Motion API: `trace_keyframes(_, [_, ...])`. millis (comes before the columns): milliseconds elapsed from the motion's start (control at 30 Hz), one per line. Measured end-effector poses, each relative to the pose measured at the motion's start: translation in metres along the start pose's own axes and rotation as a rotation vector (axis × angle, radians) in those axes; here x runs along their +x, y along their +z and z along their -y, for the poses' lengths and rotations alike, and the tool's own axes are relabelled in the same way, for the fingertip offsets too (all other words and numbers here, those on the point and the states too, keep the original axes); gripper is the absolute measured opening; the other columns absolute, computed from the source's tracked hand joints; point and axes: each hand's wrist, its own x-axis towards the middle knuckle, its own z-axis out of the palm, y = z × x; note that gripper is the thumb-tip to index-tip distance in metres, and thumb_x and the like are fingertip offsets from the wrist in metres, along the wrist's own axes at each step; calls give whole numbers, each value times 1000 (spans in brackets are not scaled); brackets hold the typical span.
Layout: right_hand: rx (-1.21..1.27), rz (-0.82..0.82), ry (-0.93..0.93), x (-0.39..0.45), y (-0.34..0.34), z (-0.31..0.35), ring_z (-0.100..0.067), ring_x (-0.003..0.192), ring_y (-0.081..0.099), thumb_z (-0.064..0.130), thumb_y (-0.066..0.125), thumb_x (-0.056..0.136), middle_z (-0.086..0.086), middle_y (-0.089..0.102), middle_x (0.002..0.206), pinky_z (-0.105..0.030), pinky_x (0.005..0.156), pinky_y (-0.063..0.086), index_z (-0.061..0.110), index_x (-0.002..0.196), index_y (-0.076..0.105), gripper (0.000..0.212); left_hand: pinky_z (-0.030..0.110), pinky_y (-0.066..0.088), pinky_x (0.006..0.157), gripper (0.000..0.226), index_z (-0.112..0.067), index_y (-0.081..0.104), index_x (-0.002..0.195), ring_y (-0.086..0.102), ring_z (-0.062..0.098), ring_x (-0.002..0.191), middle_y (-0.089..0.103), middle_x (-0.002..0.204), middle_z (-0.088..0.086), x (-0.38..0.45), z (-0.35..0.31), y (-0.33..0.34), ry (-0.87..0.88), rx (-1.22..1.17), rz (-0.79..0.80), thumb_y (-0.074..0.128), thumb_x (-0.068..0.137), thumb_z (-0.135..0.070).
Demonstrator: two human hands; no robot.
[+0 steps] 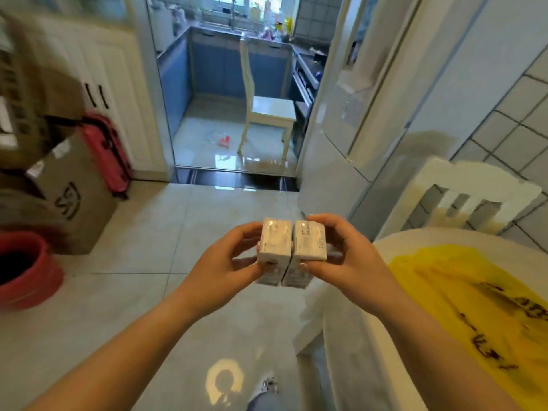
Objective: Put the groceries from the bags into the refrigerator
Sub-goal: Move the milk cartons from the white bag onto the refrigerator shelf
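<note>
L hand (221, 262) grips left carton (273, 243), R hand (347, 255) grips right carton (310, 241) — cartons touching, over floor tiles (148, 232).

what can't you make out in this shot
Head view only:
- Print on the two cartons: blurred and too small to read.
- Carton undersides: hidden by the left hand and right hand.
- Yellow bag: contents unseen, cut off by the right edge.
- Refrigerator interior: doors closed.

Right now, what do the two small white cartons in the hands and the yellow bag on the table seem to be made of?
The two small white cartons: probably coated paperboard, given sharp folded edges and a slight gloss. The yellow bag: probably thin plastic film, since it lies wrinkled and shiny on the white table.
</note>
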Motion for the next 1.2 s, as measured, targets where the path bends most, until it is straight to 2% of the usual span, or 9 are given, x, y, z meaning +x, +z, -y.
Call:
trace_keyframes(133, [18, 102, -32, 83, 15, -16, 5, 112, 53, 11, 73, 77, 20, 58, 112, -23, 90, 51, 37, 115, 47, 54, 21, 51, 89, 55, -43, 48, 119, 50, 0, 121, 58, 122, -23, 48, 32, -38, -45, 24, -78, 68, 81, -8])
trace_keyframes(333, [43, 163, -56, 227, 11, -43, 8, 113, 50, 15, 73, 77, 25, 56, 110, -23, 92, 51, 44, 111, 44, 53, 23, 51, 90, 55, -40, 49, 119, 50, -2, 120, 58, 120, -26, 165, 62, -81, -101, 37, -163, 67, 82, -5])
trace_keyframes(600, [145, 89, -14, 378, -27, -64, 9, 114, 48, 13, 74, 75, 23, 57, 114, -25, 92, 50, 43, 121, 40, 65, 19, 51, 87, 52, -38, 50, 119, 51, -1, 118, 59, 121, -21, 323, 72, -112, -108, 16, -171, 67, 83, -4])
trace_keyframes(700, [194, -5, 9, 423, -43, -76, 11, 112, 50, 13, 74, 74, 22, 58, 116, -25, 91, 52, 39, 123, 41, 64, 10, 48, 80, 52, -41, 48, 117, 51, -10, 114, 57, 118, -26, 382, 79, -116, -90, 15, -124, 67, 82, -8])
trace_keyframes(800, [224, -140, 30, 465, -61, -92, 14, 109, 50, 9, 74, 75, 23, 58, 115, -13, 84, 50, 39, 115, 46, 57, 10, 49, 79, 54, -49, 44, 115, 52, -12, 107, 54, 116, -31, 450, 91, -118, -69, 44, -62, 68, 82, -13])
trace_keyframes(867, [220, -236, 35, 496, -75, -100, 14, 107, 52, 8, 74, 75, 23, 59, 112, -10, 80, 50, 36, 112, 50, 53, 7, 48, 76, 55, -51, 43, 115, 51, -17, 104, 54, 112, -34, 501, 95, -118, -36, 65, -1, 68, 82, -14])
trace_keyframes(1000, [219, -468, 38, 560, -109, -111, 20, 101, 51, 4, 72, 77, 26, 59, 104, -4, 71, 45, 36, 108, 51, 49, 4, 46, 69, 57, -54, 42, 114, 49, -25, 98, 54, 98, -48, 613, 99, -119, 85, 63, 173, 66, 83, -13])
trace_keyframes(1133, [143, -743, 40, 619, -148, -113, 18, 105, 49, 6, 69, 80, 22, 56, 114, -4, 71, 45, 42, 111, 48, 52, 3, 45, 68, 54, -53, 42, 113, 51, -23, 98, 58, 98, -40, 722, 86, -107, 237, 36, 300, 64, 85, -12])
trace_keyframes(1200, [147, -849, 30, 643, -170, -112, 17, 107, 48, 3, 66, 82, 20, 55, 117, -3, 69, 45, 42, 113, 47, 53, 2, 44, 69, 55, -54, 40, 114, 49, -24, 101, 56, 97, -45, 768, 78, -94, 315, 17, 360, 64, 86, -14])
